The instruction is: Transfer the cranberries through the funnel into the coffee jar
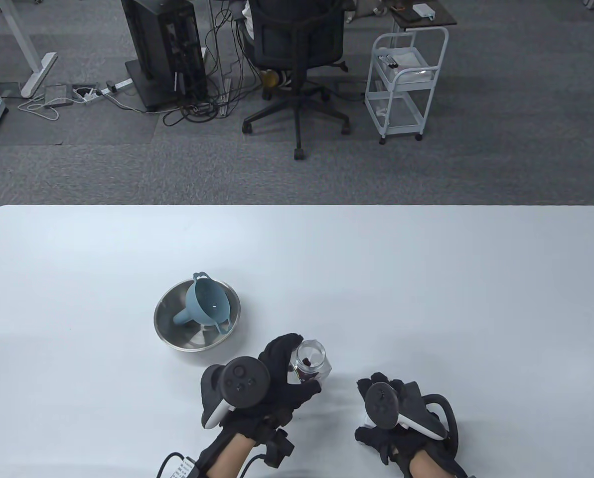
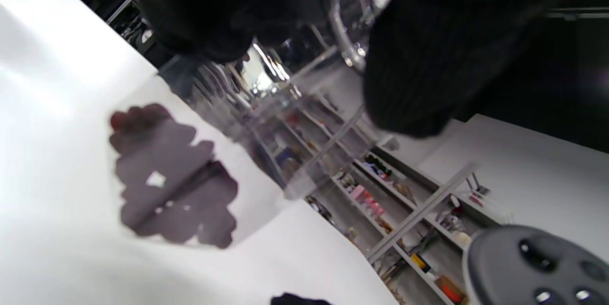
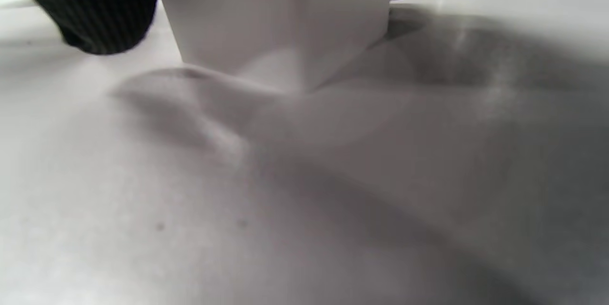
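A clear glass coffee jar (image 1: 318,362) stands open on the white table (image 1: 426,279), with dark cranberries (image 1: 307,362) at its bottom. My left hand (image 1: 299,368) grips the jar around its side. The left wrist view shows the jar (image 2: 304,119), the cranberries (image 2: 171,186) and my gloved fingers (image 2: 409,81) on the glass. A blue funnel (image 1: 208,303) lies on its side in a steel bowl (image 1: 170,328) to the jar's far left. My right hand (image 1: 389,413) rests on the table right of the jar. Its fingers (image 3: 104,5) hold a white faceted lid (image 3: 280,24) against the table.
Beyond the table's far edge are a carpeted floor, an office chair (image 1: 297,45), a white trolley (image 1: 404,84) and cables. The bowl sits a hand's width from the jar.
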Motion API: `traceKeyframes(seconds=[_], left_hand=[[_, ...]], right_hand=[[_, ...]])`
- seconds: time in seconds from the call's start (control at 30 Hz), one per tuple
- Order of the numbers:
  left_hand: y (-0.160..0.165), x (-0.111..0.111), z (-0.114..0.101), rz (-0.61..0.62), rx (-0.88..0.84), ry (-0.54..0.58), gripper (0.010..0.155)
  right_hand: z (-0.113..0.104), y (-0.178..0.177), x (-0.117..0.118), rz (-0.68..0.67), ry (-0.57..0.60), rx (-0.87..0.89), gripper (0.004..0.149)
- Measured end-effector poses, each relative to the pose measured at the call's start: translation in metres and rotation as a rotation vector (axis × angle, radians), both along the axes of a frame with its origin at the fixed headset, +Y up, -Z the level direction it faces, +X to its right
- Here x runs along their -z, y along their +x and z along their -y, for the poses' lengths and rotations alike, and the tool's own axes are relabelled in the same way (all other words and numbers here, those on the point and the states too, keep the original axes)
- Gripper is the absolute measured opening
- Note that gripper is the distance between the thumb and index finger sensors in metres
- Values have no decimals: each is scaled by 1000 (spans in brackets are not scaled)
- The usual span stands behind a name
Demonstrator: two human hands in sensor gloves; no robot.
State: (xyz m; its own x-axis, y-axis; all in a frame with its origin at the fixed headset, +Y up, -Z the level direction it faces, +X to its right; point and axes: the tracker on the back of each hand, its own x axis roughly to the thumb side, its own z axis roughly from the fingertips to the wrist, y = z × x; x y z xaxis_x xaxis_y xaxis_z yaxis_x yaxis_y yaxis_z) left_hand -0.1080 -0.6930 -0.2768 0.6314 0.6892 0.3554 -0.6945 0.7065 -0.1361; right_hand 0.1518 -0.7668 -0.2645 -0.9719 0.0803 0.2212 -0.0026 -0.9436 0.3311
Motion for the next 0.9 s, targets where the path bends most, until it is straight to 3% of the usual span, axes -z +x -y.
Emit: traceKeyframes(seconds=[0.3, 0.47, 0.6, 0.9], left_hand=[[-5, -3, 11, 5, -60, -28, 90], [-7, -1, 21, 27, -77, -87, 90], [-9, 1, 24, 27, -94, -109, 90], [-8, 0, 24, 46, -96, -112, 90]], right_hand=[[-3, -2, 3, -26, 75, -56, 84], [-20, 6, 6, 1, 115, 31, 87], [-47, 13, 8, 24, 179, 94, 85], [-134, 3, 10, 13, 311, 211, 82]])
